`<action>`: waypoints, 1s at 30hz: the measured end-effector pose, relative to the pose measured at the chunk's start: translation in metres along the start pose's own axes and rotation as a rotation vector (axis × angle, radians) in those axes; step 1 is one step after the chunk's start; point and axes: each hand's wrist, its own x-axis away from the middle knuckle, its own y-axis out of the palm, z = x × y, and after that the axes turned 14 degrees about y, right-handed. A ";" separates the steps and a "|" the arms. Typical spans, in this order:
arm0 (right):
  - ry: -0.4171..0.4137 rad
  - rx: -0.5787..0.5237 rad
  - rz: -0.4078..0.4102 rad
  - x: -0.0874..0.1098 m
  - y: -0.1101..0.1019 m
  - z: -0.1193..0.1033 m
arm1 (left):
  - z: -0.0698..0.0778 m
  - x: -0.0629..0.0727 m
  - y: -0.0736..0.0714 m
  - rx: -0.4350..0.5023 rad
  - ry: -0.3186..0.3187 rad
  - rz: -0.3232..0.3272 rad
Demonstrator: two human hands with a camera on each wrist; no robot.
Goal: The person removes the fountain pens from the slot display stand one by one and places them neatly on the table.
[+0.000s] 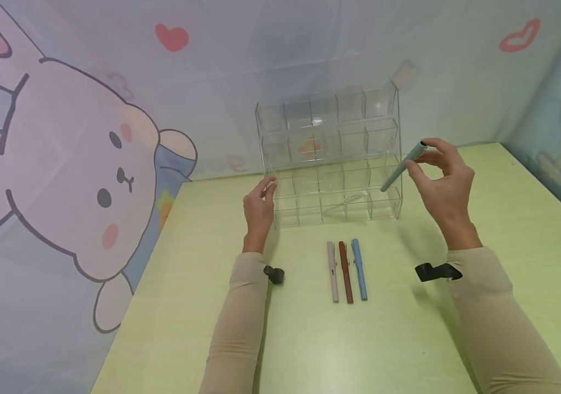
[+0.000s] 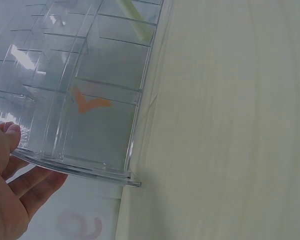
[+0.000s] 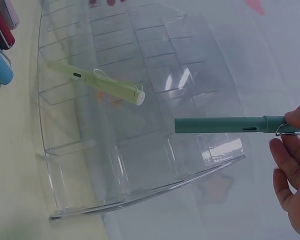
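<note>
My right hand [image 1: 445, 183] pinches a dark green pen [image 1: 401, 169] near its capped end, between thumb and fingers. The pen slants down to the left in front of the right part of a clear display rack [image 1: 329, 169]; its clip shows in the right wrist view. My left hand [image 1: 259, 210] grips the rack's left side edge, thumb on one face and fingers on the other in the left wrist view. A pale yellow-green pen [image 3: 110, 87] leans in a compartment of the rack's lowest row.
On the table in front of the rack lie a pale pink pen [image 1: 333, 273], a dark red pen [image 1: 346, 273] and a blue pen [image 1: 360, 271], side by side. A printed cloth [image 1: 221, 71] hangs behind the table [image 1: 310, 345], close to the rack's back.
</note>
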 end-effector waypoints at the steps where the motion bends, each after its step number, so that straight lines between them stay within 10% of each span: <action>1: -0.003 -0.008 -0.002 0.001 0.000 -0.003 | 0.000 0.000 0.000 0.001 -0.002 -0.001; 30: -0.008 -0.085 -0.143 -0.005 -0.012 -0.003 | 0.002 0.001 -0.002 0.015 0.004 0.002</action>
